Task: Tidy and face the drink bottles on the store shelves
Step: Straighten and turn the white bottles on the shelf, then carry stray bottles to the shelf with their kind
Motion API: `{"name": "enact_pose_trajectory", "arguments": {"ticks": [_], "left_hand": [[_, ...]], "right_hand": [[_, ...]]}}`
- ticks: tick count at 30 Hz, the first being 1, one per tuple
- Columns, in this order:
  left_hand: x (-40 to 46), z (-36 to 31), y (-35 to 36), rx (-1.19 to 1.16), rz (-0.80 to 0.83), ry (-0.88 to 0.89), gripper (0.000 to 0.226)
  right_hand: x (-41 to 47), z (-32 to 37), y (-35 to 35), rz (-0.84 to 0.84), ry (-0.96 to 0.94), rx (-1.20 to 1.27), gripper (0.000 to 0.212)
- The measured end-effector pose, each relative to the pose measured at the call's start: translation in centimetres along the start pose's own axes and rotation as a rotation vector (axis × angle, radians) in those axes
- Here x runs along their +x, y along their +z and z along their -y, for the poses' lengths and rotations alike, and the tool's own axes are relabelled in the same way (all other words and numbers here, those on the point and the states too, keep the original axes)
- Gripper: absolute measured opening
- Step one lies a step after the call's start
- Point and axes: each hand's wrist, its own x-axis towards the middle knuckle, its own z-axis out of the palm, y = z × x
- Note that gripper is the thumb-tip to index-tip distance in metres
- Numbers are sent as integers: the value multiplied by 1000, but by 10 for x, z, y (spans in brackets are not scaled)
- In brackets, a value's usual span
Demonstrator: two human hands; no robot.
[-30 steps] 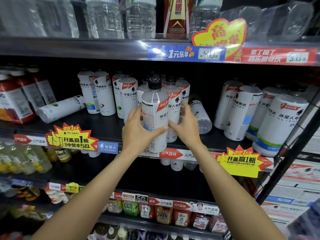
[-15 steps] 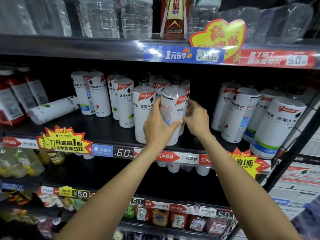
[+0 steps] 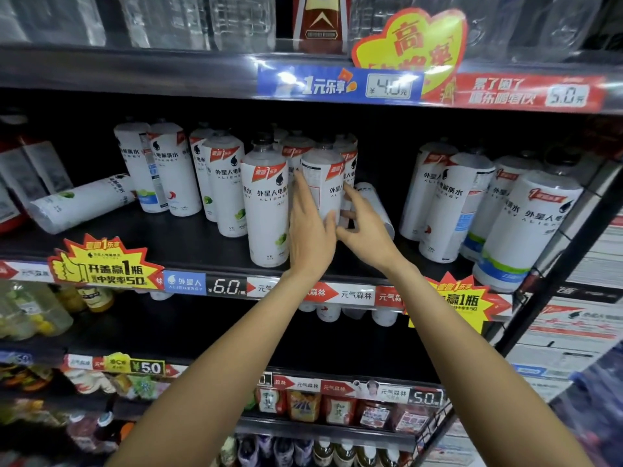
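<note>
Head view, and both hands are up at the middle shelf (image 3: 202, 244), centre of the frame. The left hand (image 3: 312, 230) lies flat against the near side of an upright white bottle (image 3: 322, 183), fingers straight and close together, reaching up its label. That bottle stands just right of a front white bottle (image 3: 266, 203) with a black cap, the two side by side and about touching. The right hand (image 3: 365, 227) sits at the bottle's lower right, fingers loosely spread and slightly bent; whether they grip it I cannot tell. Behind that hand, a tipped bottle (image 3: 376, 203) lies on its side. At centre left, another fallen bottle (image 3: 79, 203) lies flat on the shelf. More white bottles (image 3: 519, 224) stand at right.
</note>
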Motion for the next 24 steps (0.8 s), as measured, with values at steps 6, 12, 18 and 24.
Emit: {"name": "enact_pose_trajectory", "arguments": {"ticks": [6, 12, 18, 24], "left_hand": [[-31, 0, -35, -12, 259, -2, 67], [-79, 20, -75, 164, 149, 215, 36], [-151, 73, -54, 226, 233, 378, 27], [-174, 137, 28, 310, 455, 276, 39]], "right_hand": [[-32, 3, 4, -75, -145, -377, 72], [-121, 4, 1, -143, -299, -725, 55], [-216, -40, 13, -7, -184, -692, 30], [-240, -133, 32, -36, 187, -364, 37]]}}
